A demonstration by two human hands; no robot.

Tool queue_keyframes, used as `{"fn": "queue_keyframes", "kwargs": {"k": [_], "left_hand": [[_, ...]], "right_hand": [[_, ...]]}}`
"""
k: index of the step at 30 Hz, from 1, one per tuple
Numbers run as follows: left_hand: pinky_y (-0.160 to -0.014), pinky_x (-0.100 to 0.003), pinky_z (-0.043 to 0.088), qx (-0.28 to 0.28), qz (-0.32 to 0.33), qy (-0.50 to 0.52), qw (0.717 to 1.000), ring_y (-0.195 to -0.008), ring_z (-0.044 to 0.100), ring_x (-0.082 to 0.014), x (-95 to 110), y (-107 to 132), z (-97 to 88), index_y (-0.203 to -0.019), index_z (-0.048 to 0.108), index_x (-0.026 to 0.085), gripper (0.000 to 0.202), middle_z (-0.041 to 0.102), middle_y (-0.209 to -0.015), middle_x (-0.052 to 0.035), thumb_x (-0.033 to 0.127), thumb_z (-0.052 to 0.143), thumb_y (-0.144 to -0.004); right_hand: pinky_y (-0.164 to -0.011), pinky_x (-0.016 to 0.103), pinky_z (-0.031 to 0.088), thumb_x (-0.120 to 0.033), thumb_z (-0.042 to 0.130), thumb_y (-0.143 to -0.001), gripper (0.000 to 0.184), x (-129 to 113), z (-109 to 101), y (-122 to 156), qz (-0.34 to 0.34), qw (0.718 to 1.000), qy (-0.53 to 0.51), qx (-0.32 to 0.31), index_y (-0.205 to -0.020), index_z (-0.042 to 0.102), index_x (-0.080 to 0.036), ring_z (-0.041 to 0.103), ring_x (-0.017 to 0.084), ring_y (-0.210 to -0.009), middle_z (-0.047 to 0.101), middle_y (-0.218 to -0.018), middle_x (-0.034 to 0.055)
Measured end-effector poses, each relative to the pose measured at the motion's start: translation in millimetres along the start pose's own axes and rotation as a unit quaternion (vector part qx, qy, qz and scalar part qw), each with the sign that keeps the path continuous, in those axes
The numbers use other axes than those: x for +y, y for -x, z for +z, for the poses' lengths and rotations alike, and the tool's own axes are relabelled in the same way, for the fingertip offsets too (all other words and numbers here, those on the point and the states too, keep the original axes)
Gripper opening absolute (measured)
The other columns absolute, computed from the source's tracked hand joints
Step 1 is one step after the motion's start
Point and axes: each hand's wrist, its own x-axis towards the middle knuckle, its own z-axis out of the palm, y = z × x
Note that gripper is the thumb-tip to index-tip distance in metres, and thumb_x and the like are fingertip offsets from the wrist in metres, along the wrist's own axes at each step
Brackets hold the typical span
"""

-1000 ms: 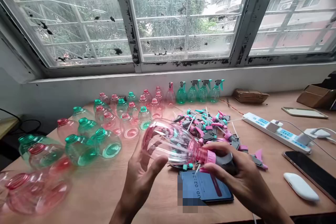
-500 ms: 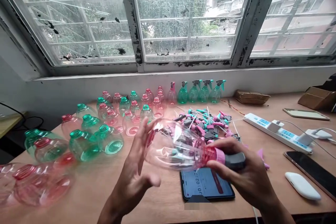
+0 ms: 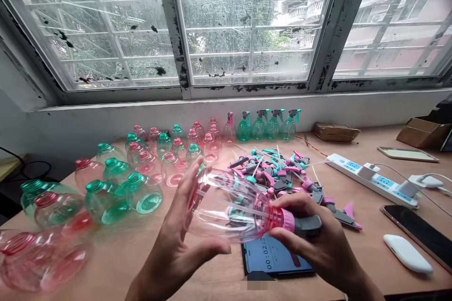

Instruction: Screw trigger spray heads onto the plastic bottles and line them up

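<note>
Holding pink spray bottle (image 3: 226, 211) sideways above table (image 3: 116, 268), near the front edge. Right hand (image 3: 328, 240) gripping its collar (image 3: 287, 220); left hand (image 3: 176, 244) spread around base, contact unclear. Phone (image 3: 278, 256) partly behind bottle. Spray heads (image 3: 275, 169) piled mid-surface; topless bottles (image 3: 143, 197) toward left edge; green spray bottles (image 3: 259, 128) along back edge.

Seemingly a small workshop beneath a barred window (image 3: 243, 33)
Many bottles (image 3: 117, 171) crowd the worktop (image 3: 120, 258) left of the left hand (image 3: 178, 240); loose spray heads (image 3: 281, 174) lie heaped beyond the right hand (image 3: 323, 240), a power strip (image 3: 384, 181) farther right.
</note>
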Motion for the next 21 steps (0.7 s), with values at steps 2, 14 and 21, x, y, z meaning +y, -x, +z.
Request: {"fn": "queue_keyframes", "kwargs": {"k": [2,14,21], "left_hand": [[-0.127,-0.056,0.046,0.016,0.034,-0.029,0.999,-0.166,0.033,-0.0416,-2.0,-2.0,1.8,-0.17,0.035,0.04,0.093,0.032,-0.182,-0.0074,0.059,0.079,-0.091],[-0.128,-0.057,0.043,-0.017,0.07,-0.163,0.984,-0.163,0.039,-0.04,2.4,9.3,-12.3,-0.175,0.018,0.033,0.1,0.035,-0.18,-0.013,0.056,0.075,-0.095],[-0.13,-0.053,0.042,-0.023,0.165,-0.223,0.96,-0.166,0.036,-0.0315,3.3,6.5,-11.9,-0.175,0.006,0.04,0.089,0.03,-0.182,-0.0097,0.018,0.061,-0.107]], "right_hand": [[-0.058,0.023,0.06,-0.033,0.095,-0.085,0.023,-0.9,2.6,1.2,0.033,0.998,-0.058,-0.018,-0.102,0.08,-0.027,0.075,0.018,-0.066,0.078,-0.077,-0.0007],[-0.061,0.018,0.06,-0.029,0.097,-0.083,0.024,-2.9,9.3,-1.5,0.05,0.992,-0.115,-0.005,-0.099,0.079,-0.024,0.077,0.015,-0.067,0.081,-0.076,-0.0016],[-0.06,0.024,0.066,-0.048,0.094,-0.085,0.037,-15.8,8.6,-1.1,0.224,0.935,-0.27,-0.057,-0.094,0.07,-0.022,0.078,0.017,-0.06,0.081,-0.065,-0.0003]]}}
